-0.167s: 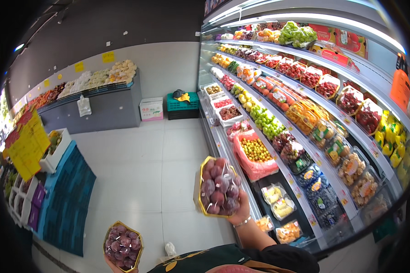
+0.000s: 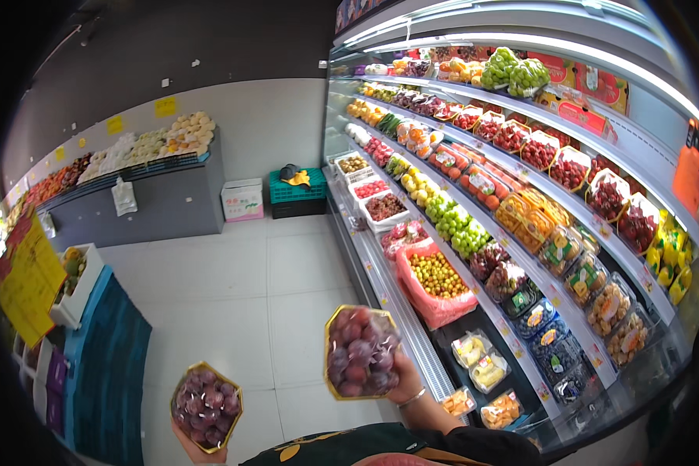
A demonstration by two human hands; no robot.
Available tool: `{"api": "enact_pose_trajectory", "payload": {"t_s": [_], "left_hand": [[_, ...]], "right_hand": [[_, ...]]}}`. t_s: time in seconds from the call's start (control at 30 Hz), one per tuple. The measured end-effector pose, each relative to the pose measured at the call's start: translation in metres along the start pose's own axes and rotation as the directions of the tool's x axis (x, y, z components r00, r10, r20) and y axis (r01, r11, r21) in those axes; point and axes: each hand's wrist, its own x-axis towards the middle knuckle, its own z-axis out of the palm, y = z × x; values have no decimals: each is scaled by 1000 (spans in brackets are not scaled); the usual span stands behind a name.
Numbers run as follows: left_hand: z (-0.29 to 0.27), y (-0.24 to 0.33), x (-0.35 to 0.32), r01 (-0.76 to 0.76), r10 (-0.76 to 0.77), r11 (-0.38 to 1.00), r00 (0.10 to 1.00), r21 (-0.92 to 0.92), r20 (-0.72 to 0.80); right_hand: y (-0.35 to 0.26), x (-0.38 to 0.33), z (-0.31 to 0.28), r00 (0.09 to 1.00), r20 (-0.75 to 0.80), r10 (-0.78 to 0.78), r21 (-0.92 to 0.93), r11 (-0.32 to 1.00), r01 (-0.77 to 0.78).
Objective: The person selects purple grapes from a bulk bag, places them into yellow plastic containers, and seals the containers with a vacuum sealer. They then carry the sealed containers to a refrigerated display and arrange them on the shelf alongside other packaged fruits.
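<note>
In my right hand (image 2: 406, 380), which wears a bracelet at the wrist, is a gold-rimmed, many-sided tray of dark purple plums (image 2: 359, 353) under clear film. The fingers grip its right side, and part of them is hidden behind it. A second, similar tray of plums (image 2: 206, 408) rests in my left hand (image 2: 197, 448), gripped from below at its lower left edge. Both trays are tilted so that the fruit faces me, and they hang apart above the floor. The refrigerated display shelf (image 2: 431, 365) stands to the right of my right hand.
Fruit packs fill the tiered shelves at right, with a pink-lined box of small yellow-green fruit (image 2: 436, 274) on the lowest tier. A blue-draped stand (image 2: 109, 365) is on the left. Farther back are a grey produce counter (image 2: 144, 200), a white-and-pink carton (image 2: 242, 199) and a teal crate (image 2: 297, 186).
The right tray of plums has come down and slightly left in the picture. The left tray has risen a little. My view has shifted slightly; both hands keep their grip.
</note>
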Motion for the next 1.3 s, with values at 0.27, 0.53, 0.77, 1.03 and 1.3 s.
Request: {"api": "enact_pose_trajectory", "payload": {"t_s": [0.27,0.53,0.77,1.03,1.3], "left_hand": [[150,-82,333,381,-371,924,860,43,349],[289,-203,575,588,-574,795,650,150,498],[326,-257,709,571,-572,796,599,201,560],[421,-340,941,636,-699,672,375,379,609],[564,-450,1103,639,-809,496,94,588,580]], "right_hand": [[-2,172,-4,997,-83,-3,-150,989,-9],[-45,422,-61,994,-38,106,-205,972,-111],[-107,585,-142,925,147,351,-271,914,-303],[-225,795,-261,872,-103,479,-724,565,-396],[-463,872,-290,869,-381,-316,-924,113,-364]]}}
